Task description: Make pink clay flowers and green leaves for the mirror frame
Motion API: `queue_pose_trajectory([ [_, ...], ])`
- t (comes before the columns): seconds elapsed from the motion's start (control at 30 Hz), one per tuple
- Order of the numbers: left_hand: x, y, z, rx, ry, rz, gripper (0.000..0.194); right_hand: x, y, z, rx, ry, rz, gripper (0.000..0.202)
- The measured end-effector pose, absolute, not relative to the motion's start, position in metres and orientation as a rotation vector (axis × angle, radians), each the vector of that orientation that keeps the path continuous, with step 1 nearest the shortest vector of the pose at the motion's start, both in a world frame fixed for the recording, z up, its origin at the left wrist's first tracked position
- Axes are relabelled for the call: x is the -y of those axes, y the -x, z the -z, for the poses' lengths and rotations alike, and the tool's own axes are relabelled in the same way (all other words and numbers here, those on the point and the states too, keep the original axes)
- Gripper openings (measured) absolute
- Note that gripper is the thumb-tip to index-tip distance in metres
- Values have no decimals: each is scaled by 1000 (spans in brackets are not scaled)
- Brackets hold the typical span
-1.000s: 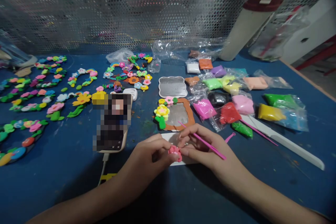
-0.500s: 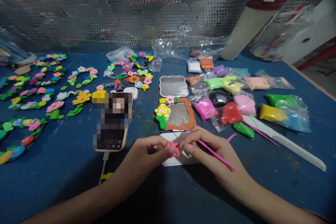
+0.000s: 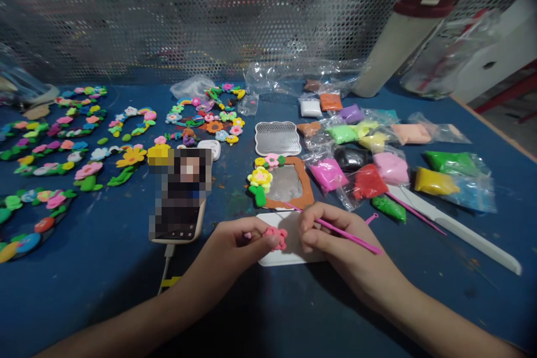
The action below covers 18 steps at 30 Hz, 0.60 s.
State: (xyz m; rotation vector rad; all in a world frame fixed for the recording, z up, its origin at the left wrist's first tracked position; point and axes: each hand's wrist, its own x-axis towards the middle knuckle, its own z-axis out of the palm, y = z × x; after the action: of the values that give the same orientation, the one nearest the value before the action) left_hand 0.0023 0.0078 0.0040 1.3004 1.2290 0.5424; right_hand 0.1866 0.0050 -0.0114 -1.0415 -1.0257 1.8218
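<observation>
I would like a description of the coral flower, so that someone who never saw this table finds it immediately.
On the blue table, find the white board just in front of the brown frame. Over that board, the left hand pinches the coral flower. Unlike the pale pink flower and yellow flower on that frame, it is coral and hand-held.

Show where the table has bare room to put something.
Bare: left, between the phone cable and nearest decorated ring; right, between the right forearm and white tool, specks aside. Crowded: beyond the white board, with the brown frame and clay packets.
</observation>
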Motion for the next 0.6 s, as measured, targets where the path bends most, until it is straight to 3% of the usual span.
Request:
queue_pose_trajectory([
  [0.27,-9,-3,-4,-1258,-1354,-528,27,-9,-191,12,917,1062,-1807,14],
  [0.6,0,-3,7,-1392,-2021,-307,26,-7,-187,11,1044,1020,-1784,17],
])
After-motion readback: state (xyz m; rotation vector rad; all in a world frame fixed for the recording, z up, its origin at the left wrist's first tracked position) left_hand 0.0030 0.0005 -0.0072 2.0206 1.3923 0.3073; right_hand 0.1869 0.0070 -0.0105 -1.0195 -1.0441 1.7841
